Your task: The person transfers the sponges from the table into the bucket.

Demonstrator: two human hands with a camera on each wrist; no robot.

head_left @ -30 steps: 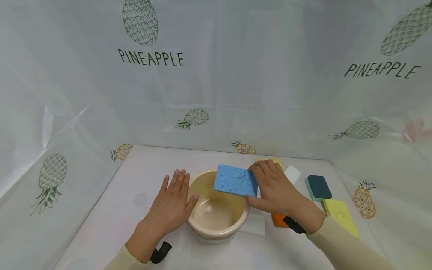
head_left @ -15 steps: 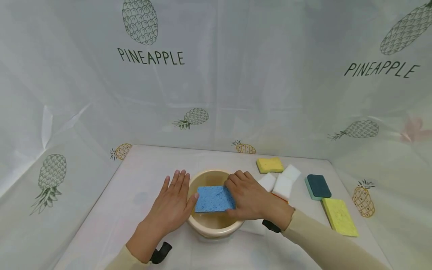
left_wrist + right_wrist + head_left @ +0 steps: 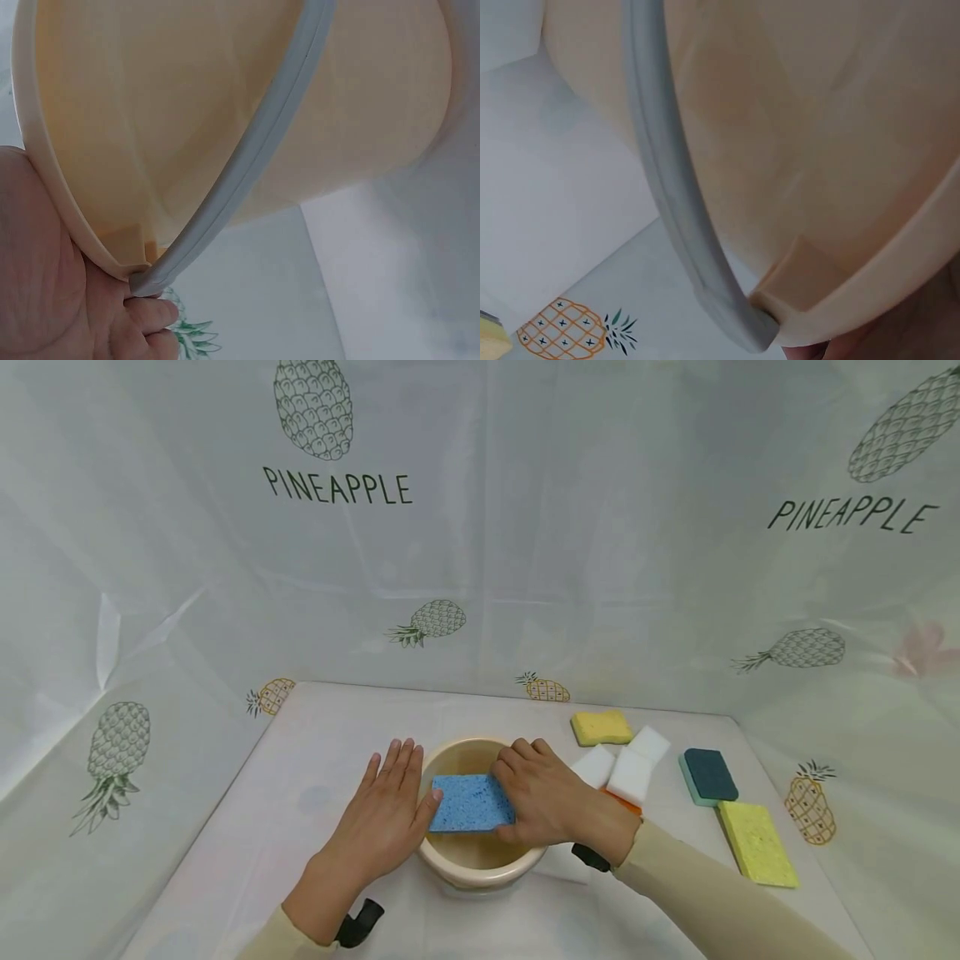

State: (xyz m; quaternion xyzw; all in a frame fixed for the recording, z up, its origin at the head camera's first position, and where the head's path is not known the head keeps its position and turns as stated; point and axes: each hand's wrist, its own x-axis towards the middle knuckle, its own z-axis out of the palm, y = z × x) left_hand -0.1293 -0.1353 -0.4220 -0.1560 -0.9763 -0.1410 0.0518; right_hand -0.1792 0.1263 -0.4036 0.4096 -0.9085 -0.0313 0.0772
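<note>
A blue sponge (image 3: 471, 803) lies level over the mouth of a beige bucket (image 3: 480, 875). My right hand (image 3: 542, 797) grips its right end, fingers at the far edge and thumb at the near one. My left hand (image 3: 384, 814) lies palm down with straight fingers at the bucket's left rim, its thumb tip by the sponge's left edge. In the left wrist view the left palm (image 3: 45, 262) is against the rim beside the grey handle (image 3: 232, 165). The right wrist view shows the handle (image 3: 667, 165) and the rim, with little of the right hand (image 3: 900, 330); the sponge is out of sight there.
Right of the bucket lie a yellow sponge (image 3: 602, 727), several white foam blocks (image 3: 630, 774) with something orange (image 3: 626, 802) beneath, a dark green scrub sponge (image 3: 710, 775) and a flat yellow sponge (image 3: 757, 843). A pineapple-print curtain (image 3: 600, 568) encloses the table (image 3: 270, 827).
My right hand has brought the blue sponge leftward and down from the bucket's right rim to over its middle, then slightly further left. The left hand stays in place.
</note>
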